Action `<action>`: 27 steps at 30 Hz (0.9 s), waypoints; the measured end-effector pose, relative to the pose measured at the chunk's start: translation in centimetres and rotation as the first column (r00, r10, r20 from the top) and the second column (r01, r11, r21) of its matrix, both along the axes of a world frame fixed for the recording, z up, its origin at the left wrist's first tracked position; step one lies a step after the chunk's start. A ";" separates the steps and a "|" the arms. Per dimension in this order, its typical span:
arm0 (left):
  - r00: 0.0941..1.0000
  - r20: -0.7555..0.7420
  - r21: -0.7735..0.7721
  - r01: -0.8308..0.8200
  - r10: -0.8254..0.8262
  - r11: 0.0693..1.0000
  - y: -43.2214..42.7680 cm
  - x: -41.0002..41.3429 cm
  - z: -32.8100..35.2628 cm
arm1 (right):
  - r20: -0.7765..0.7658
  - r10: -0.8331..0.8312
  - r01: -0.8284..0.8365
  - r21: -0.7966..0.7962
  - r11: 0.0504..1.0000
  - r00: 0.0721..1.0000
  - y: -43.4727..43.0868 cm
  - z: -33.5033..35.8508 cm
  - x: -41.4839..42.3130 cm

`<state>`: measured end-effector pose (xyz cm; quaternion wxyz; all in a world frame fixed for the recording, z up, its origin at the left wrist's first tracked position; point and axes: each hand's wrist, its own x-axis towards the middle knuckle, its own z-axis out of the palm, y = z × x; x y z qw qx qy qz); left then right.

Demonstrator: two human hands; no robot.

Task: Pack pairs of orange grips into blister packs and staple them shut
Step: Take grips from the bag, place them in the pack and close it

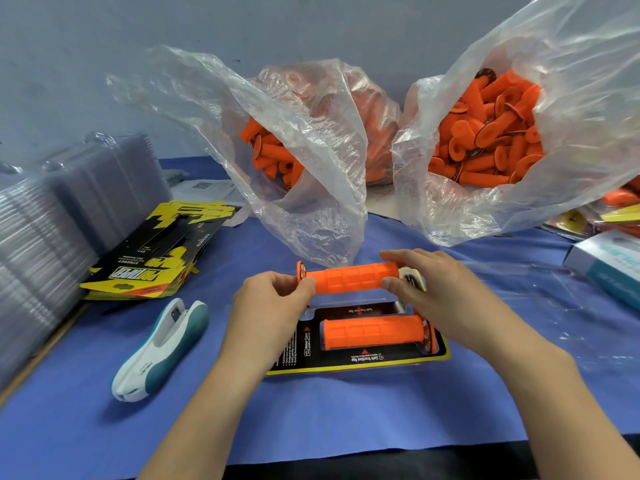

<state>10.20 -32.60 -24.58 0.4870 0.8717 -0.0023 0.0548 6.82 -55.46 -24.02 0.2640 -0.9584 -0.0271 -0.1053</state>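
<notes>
An orange grip (351, 278) hangs level just above the open blister pack (360, 363), held at both ends. My left hand (273, 306) pinches its flanged left end. My right hand (436, 289) grips its right end between thumb and fingers. A second orange grip (372, 331) lies seated in the pack's near slot, on the black and yellow card. The far slot under the held grip shows only the card.
A white and teal stapler (162, 344) lies left of the pack. Printed cards (156, 258) and stacked clear blister shells (45, 237) sit further left. Two plastic bags of orange grips (277, 154) (491, 140) stand behind. A white and teal box (609, 261) is at right.
</notes>
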 end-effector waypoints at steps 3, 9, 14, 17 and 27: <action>1.000 -0.028 0.055 0.008 -0.006 0.998 -0.1 0.0 0.1 | -0.015 0.004 -0.005 -0.051 0.999 1.000 0.1 0.0 0.0; 0.999 -0.041 0.122 0.015 -0.010 0.992 -0.3 0.2 -0.4 | -0.034 0.005 -0.008 -0.080 0.997 0.999 -0.1 0.0 0.0; 0.999 -0.027 0.196 -0.021 0.027 0.980 -0.3 0.5 -0.8 | -0.023 0.021 -0.023 -0.092 0.996 1.000 0.0 -0.1 -0.1; 0.999 -0.037 0.308 -0.005 0.017 0.951 -0.2 0.3 -1.2 | -0.018 0.025 -0.026 -0.099 0.995 1.000 0.0 -0.1 -0.2; 0.991 0.132 0.327 -0.042 -0.001 0.944 -0.3 -0.1 -0.8 | 0.154 -0.010 0.005 0.028 1.000 0.988 -0.2 0.4 -0.5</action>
